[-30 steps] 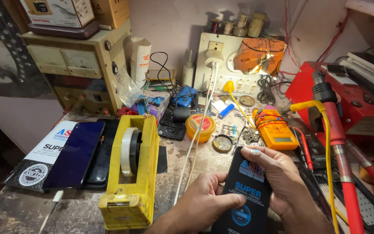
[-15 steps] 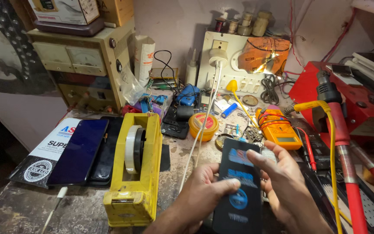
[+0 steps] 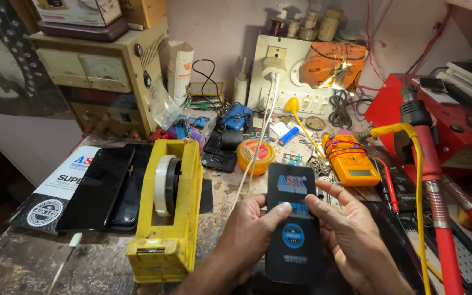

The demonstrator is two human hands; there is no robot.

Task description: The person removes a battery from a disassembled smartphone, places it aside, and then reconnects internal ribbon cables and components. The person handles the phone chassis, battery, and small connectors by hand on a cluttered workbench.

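Both hands, left hand (image 3: 249, 232) and right hand (image 3: 350, 240), grip 1 flat black rectangular packet (image 3: 294, 229) with closed fingers above the cluttered desk (image 3: 222, 188); it looks unopened, beside a yellow tape dispenser (image 3: 167, 216).

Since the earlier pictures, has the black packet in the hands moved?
Yes. The black packet has risen in the hands, its top edge now nearer the orange meter and the round tin.
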